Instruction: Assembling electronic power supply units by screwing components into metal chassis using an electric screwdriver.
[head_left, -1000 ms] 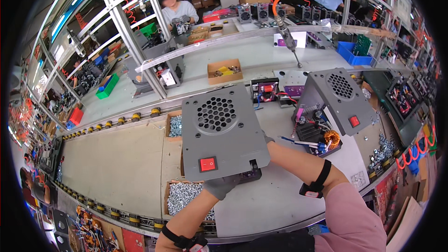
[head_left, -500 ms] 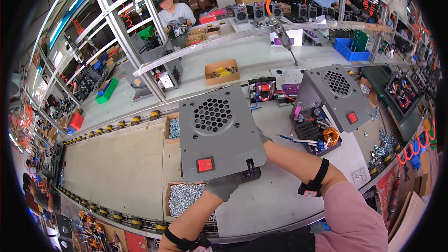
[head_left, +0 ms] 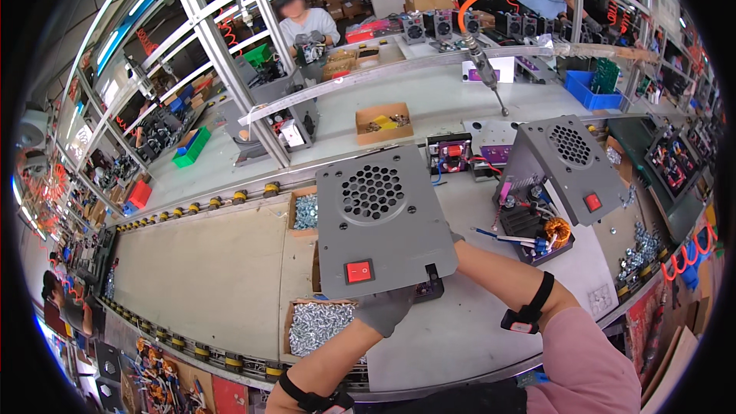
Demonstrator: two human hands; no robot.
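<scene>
A grey metal housing with a honeycomb vent and a red rocker switch is held between my two hands, its switch panel facing up. My left hand, in a grey glove, grips its near edge, with the fingers hidden underneath. At its right side my right hand is almost wholly covered by the housing; only a bit of glove shows. A dark part with a purple circuit board peeks out below the near right corner. Farther right stands a second grey housing, beside a copper-wound coil and loose wires.
A carton of screws lies near my left forearm, with another screw box behind it. Overhead hangs a power screwdriver on an orange hose. A metal rail crosses the far bench. Across it, a co-worker handles parts.
The whole view has shifted, so everything sits slightly farther right. Both hands stay on the housing, which has barely moved against the bench.
</scene>
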